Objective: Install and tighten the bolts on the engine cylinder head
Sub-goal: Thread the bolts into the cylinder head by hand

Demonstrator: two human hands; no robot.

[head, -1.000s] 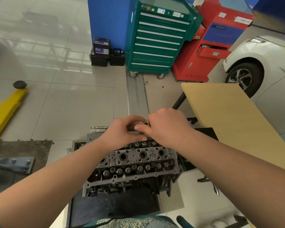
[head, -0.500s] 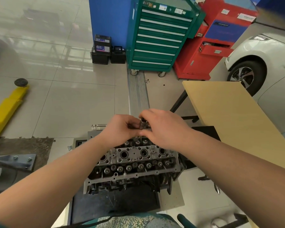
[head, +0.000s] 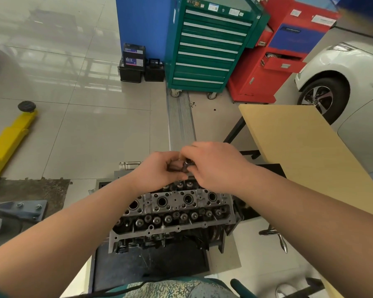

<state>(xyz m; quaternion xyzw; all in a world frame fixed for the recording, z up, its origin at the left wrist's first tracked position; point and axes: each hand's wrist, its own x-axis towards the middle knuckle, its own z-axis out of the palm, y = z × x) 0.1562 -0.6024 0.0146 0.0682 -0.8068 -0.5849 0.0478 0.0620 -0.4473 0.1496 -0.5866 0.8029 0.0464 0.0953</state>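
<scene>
Workshop floor tiles are stretching away behind the job, with a green tool cabinet (head: 209, 46) and a red one (head: 282, 54) well beyond the grip and a white car (head: 340, 76) off to its right. Just below the grip, the cylinder head (head: 172, 214) is sitting on its engine stand (head: 151, 269), spark plug wells and valve gear facing up. The person's left hand (head: 159, 171) and right hand (head: 213, 166) are meeting over the far edge of the head, and both are pinching a small dark metal piece (head: 186, 164) between curled fingertips; it is looking like a bolt or a socket, though I cannot tell which. A tan desk (head: 299, 151) is standing to the right of the grip. To my eye the person is readying a bolt for one of the far holes. Next it will need lining up straight over its hole and starting by finger, so the thread does not cross.
</scene>
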